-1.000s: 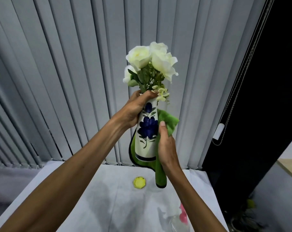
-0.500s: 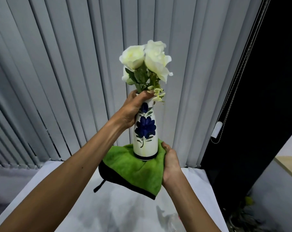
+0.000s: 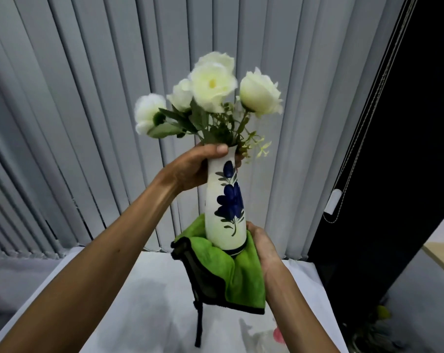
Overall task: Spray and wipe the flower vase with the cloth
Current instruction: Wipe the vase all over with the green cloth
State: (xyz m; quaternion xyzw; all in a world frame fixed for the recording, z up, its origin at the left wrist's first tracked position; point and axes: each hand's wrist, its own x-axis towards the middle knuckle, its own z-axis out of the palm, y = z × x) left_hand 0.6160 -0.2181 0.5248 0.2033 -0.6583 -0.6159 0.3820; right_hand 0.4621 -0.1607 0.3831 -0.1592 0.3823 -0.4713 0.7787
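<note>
Vase (image 3: 224,212) was off the tabletop (image 3: 139,301), held upright between both hands, in front of the vertical blinds (image 3: 88,98). It was white glazed ceramic with a blue flower painted on it, and white artificial roses (image 3: 213,82) stood in the mouth.

Left hand (image 3: 190,169): fingers wrapped around the narrow neck, thumb pressed across the front just under the rim, the rest curled behind.

Right hand (image 3: 262,243): cupped under the base with the green microfibre cloth (image 3: 231,271) between palm and vase. Fingers were hidden by cloth; I judged them closed on it. Loose cloth hung below the palm.

Handling, my judgement: the glaze looked hard and slick, more so if wet from spray, and it would break if dropped. The roses made it top-heavy, so the neck was the natural grip, narrow enough for the fingers to close fully. Cloth was soft and grippy, a good support under the base. I would have kept the neck hand firm while the cloth hand moved.
</note>
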